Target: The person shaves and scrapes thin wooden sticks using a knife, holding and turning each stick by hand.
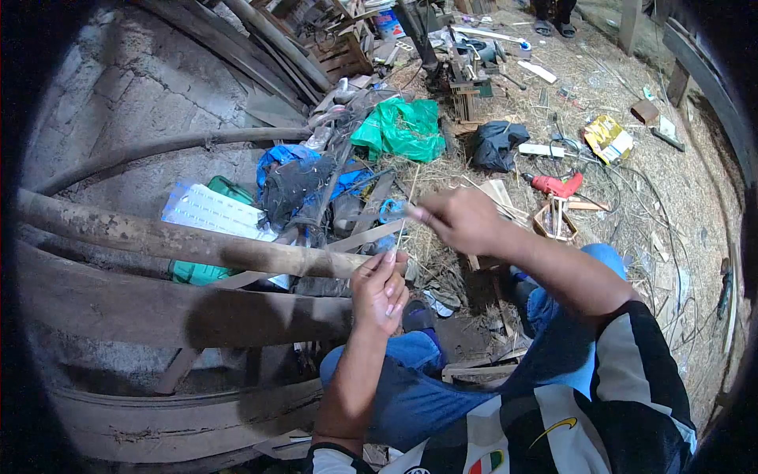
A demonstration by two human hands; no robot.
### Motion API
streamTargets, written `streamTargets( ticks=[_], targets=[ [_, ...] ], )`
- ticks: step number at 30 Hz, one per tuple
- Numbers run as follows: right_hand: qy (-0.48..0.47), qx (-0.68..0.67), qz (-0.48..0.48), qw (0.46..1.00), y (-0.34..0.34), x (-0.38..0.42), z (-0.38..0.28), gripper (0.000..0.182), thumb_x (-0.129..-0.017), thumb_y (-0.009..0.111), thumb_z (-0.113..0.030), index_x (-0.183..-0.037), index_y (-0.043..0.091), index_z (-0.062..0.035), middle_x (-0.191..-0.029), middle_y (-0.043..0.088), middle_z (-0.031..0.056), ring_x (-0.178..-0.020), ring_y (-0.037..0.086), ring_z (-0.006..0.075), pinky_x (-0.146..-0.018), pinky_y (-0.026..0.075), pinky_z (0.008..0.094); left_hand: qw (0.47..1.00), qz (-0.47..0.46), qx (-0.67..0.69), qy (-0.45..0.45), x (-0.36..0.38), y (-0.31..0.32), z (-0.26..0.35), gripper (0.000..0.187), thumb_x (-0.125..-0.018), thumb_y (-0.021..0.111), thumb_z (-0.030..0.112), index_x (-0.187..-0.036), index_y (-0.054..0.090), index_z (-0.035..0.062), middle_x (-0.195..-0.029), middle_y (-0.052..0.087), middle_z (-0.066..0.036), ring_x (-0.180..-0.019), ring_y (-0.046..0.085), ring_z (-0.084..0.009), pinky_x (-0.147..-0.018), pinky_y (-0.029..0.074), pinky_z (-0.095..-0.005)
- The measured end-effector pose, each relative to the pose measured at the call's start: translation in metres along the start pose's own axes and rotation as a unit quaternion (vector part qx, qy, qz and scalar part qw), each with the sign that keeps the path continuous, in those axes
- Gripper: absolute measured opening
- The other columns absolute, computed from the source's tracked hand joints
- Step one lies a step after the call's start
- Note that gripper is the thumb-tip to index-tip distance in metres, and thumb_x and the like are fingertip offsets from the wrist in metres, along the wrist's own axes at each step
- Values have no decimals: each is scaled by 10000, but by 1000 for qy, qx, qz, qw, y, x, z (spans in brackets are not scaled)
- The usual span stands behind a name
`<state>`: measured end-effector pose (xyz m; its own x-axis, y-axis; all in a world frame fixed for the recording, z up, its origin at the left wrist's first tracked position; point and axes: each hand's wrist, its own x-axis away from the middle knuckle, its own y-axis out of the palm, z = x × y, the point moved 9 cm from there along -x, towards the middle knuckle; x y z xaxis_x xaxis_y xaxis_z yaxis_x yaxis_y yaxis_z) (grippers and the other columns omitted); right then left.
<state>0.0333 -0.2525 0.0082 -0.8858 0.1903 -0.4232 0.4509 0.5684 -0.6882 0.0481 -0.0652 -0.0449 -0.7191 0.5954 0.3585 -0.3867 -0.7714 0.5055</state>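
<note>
My left hand [380, 292] is closed around the lower end of a thin light stick [412, 193], which stands nearly upright beside the end of a thick wooden pole [292, 257]. Up and to the right, my right hand [458, 217] has its fingers curled. A flat grey blade [375, 216], seemingly a knife, extends left from its fingertips and crosses the stick. The blade's handle is hidden inside my right hand.
A green bag [401, 130], a black bag [497, 146] and a red drill [557, 185] lie ahead on the straw-covered ground. Long wooden poles and boards run along the left. A person's sandalled feet [555, 30] are at the top right.
</note>
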Motion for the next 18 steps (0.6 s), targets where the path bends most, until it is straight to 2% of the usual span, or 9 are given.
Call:
streamTargets(
  ticks=[2,3,6,7,8,10,12,15,18],
  targets=[
    [-19,-3,-65,998,7,5,-12,406,-1002,462,-466,-884,654,-129,-705,654,182,-684,654,404,-576,502,531,999,22,-40,23,2,-2,1,263,-1028,510,193,-1027,626,-44,-502,386,33,-323,291,-65,-310,288,-230],
    [24,17,-62,998,5,0,-1,414,-1001,465,-468,-852,636,-122,-700,651,184,-681,652,406,-580,502,532,996,29,-70,47,1,-1,6,262,-1023,523,189,-1022,631,-50,-502,391,33,-324,290,-63,-311,291,-226],
    [41,22,-51,998,5,-4,13,408,-1001,461,-472,-863,645,-135,-687,649,176,-666,652,402,-579,503,534,990,39,-106,81,1,0,10,262,-1015,542,186,-1015,639,-58,-502,394,34,-323,289,-60,-312,298,-222],
    [-12,13,-10,1000,1,1,-3,422,-1001,457,-482,-863,649,-134,-665,644,172,-646,651,400,-573,502,538,989,47,-114,86,1,-1,11,262,-1012,548,185,-1013,643,-60,-502,393,36,-322,290,-59,-312,302,-220],
    [-13,13,-10,1000,3,-1,-2,422,-1001,457,-482,-863,649,-134,-665,644,172,-646,651,400,-573,502,538,989,48,-114,87,1,-1,13,262,-1012,548,185,-1013,643,-60,-502,393,36,-322,290,-59,-312,302,-220],
    [0,11,-22,1000,6,1,2,422,-1001,452,-490,-894,671,-146,-692,657,164,-659,656,395,-579,506,534,995,5,-76,58,2,4,9,263,-1020,529,178,-1021,638,-61,-497,389,35,-320,295,-59,-312,307,-221],
    [70,46,-24,996,-7,-13,32,441,-1004,448,-488,-869,676,-135,-707,658,170,-683,655,401,-597,508,526,996,0,-66,53,3,4,7,263,-1029,504,170,-1028,636,-58,-494,391,31,-315,296,-64,-310,310,-226],
    [57,22,0,998,-8,-8,23,460,-1001,451,-496,-844,669,-122,-698,650,180,-697,654,401,-606,503,532,999,-1,-38,31,1,4,5,266,-1038,479,164,-1025,629,-55,-493,391,28,-311,294,-71,-310,311,-229],
    [22,-22,-36,999,3,-2,13,457,-998,457,-499,-856,682,-128,-715,653,181,-719,653,404,-614,498,532,1000,-19,-7,6,1,2,0,267,-1041,472,166,-1016,626,-50,-492,389,26,-308,290,-75,-310,309,-230]
  ],
)
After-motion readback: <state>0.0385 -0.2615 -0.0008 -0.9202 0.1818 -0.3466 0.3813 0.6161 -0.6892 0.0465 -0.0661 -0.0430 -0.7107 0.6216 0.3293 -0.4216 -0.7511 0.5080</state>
